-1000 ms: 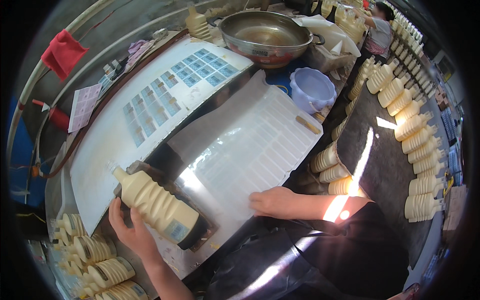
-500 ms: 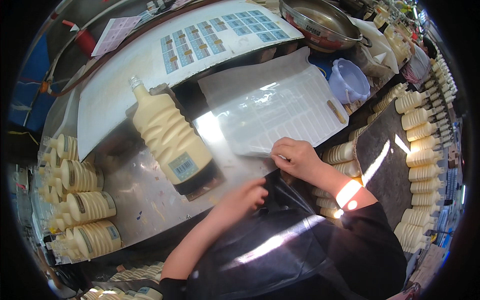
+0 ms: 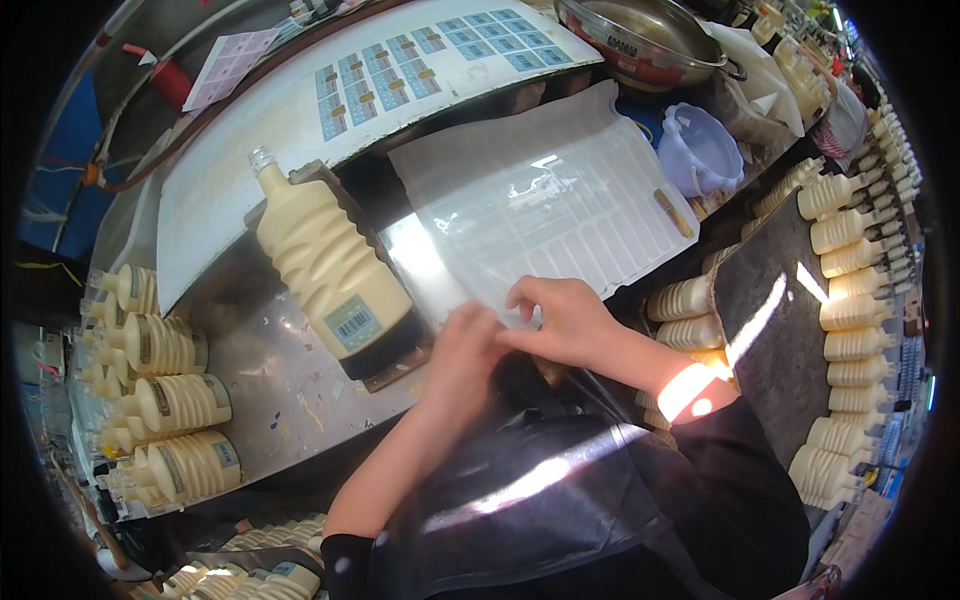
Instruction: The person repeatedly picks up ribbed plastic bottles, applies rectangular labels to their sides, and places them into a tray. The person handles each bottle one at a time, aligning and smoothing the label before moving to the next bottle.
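Note:
My left hand (image 3: 462,352) and my right hand (image 3: 572,322) come together in front of me, by the lower edge of a translucent plastic sheet (image 3: 540,205). Motion blurs the left fingers, so whether anything small lies in them is unclear. On the right hand the index finger curves away from the thumb, with a gap between them and nothing visible in it. That thumb reaches toward the left fingers. Left of both hands, a cream ribbed bottle (image 3: 330,260) with a clear neck and dark base lies on its side in a dark holder. A blue barcode label (image 3: 353,323) is on it.
Rows of blue labels (image 3: 385,80) lie on a white board (image 3: 240,190) at the back. Cream bottles (image 3: 180,400) line the left side, and more bottles (image 3: 850,265) stand along the right. A lavender bucket (image 3: 698,150) and a metal pan (image 3: 640,45) sit at the far right.
My left hand has moved up and right to meet the right hand. My right hand has shifted slightly left and down, and its thumb and index finger have parted. The bottle remains in its holder.

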Demonstrator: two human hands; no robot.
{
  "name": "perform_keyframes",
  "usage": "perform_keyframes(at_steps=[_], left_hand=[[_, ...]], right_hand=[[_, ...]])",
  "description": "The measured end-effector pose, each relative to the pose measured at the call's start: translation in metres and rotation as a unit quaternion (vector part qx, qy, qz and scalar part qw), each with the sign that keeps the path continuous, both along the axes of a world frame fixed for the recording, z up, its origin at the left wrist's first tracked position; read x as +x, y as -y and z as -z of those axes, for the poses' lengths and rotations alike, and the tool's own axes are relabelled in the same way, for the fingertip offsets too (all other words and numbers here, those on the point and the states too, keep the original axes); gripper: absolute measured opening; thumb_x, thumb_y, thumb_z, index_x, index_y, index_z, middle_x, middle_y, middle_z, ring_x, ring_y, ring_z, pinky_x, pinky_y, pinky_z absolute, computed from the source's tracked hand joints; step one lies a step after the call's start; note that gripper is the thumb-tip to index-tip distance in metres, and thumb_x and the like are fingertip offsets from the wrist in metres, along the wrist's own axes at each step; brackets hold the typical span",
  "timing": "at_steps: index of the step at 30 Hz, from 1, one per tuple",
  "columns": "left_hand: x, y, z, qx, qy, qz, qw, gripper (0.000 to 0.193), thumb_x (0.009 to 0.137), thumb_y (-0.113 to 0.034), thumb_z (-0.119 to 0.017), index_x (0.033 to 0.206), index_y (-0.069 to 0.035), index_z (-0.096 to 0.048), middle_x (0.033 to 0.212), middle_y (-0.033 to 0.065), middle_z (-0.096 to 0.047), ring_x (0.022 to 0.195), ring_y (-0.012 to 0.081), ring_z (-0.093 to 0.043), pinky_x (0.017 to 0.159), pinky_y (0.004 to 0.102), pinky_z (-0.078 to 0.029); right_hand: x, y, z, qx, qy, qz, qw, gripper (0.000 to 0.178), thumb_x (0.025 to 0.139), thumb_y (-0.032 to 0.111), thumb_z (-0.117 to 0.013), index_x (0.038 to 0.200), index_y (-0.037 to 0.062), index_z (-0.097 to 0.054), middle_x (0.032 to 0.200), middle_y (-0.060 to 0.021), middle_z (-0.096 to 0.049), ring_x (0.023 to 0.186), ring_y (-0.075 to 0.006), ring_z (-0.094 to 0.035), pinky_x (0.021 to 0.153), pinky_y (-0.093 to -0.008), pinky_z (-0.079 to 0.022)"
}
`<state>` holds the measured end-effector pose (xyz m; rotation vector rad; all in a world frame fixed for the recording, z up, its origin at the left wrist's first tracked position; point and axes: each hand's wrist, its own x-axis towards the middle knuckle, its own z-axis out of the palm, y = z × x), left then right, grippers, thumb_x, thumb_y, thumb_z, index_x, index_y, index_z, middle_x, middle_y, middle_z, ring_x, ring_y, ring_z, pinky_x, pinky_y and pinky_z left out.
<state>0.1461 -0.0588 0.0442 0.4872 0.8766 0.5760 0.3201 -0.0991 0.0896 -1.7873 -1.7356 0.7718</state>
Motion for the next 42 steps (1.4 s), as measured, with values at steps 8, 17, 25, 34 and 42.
perform_keyframes(at_steps=[8, 17, 25, 34, 42], left_hand=[[0.003, 0.006, 0.004, 0.029, -0.052, 0.005, 0.998, 0.046, 0.098, -0.003, -0.062, 0.139, 0.001, -0.041, 0.112, 0.0092, -0.065, 0.098, 0.0177, -0.066, 0.085, 0.0329, -0.058], [0.002, 0.003, -0.002, 0.063, -0.104, 0.021, 0.992, 0.061, 0.089, 0.006, -0.062, 0.143, 0.003, -0.035, 0.101, 0.009, -0.064, 0.088, 0.0188, -0.065, 0.078, 0.0311, -0.057], [0.002, 0.001, 0.0, 0.073, -0.105, 0.05, 0.991, 0.064, 0.087, 0.006, -0.062, 0.145, 0.004, -0.034, 0.099, 0.0102, -0.064, 0.084, 0.0203, -0.065, 0.076, 0.0314, -0.057], [-0.001, 0.003, -0.002, 0.081, -0.12, 0.048, 0.988, 0.066, 0.085, 0.008, -0.063, 0.144, 0.003, -0.035, 0.098, 0.0097, -0.06, 0.085, 0.0206, -0.064, 0.074, 0.0322, -0.057], [0.004, 0.005, -0.01, 0.083, -0.12, 0.036, 0.989, 0.066, 0.085, 0.008, -0.063, 0.144, 0.0, -0.036, 0.097, 0.0085, -0.059, 0.085, 0.02, -0.063, 0.075, 0.0326, -0.057]], right_hand=[[0.031, -0.028, 0.047, -0.174, -0.131, 0.031, 0.976, 0.024, 0.082, 0.022, -0.062, 0.085, 0.0028, -0.075, 0.085, -0.0189, -0.073, 0.076, -0.0363, -0.071, 0.07, -0.0427, -0.055], [0.043, -0.019, -0.001, 0.144, 0.284, 0.191, 0.928, 0.014, 0.088, 0.016, -0.063, 0.081, 0.0042, -0.064, 0.076, -0.0171, -0.066, 0.071, -0.0397, -0.066, 0.067, -0.0512, -0.053], [0.155, 0.007, -0.037, 0.086, 0.432, 0.423, 0.792, 0.019, 0.09, 0.013, -0.054, 0.082, 0.0016, -0.066, 0.081, -0.023, -0.071, 0.079, -0.0441, -0.07, 0.073, -0.0529, -0.057], [0.127, -0.018, -0.003, 0.095, 0.35, 0.325, 0.873, 0.03, 0.091, 0.027, -0.067, 0.109, 0.0031, -0.067, 0.106, -0.0217, -0.067, 0.092, -0.0426, -0.069, 0.08, -0.0516, -0.056], [0.111, -0.095, 0.01, -0.129, 0.356, 0.155, 0.913, 0.035, 0.076, 0.027, -0.083, 0.092, -0.0038, -0.076, 0.1, -0.0244, -0.071, 0.092, -0.0374, -0.072, 0.081, -0.046, -0.058]])
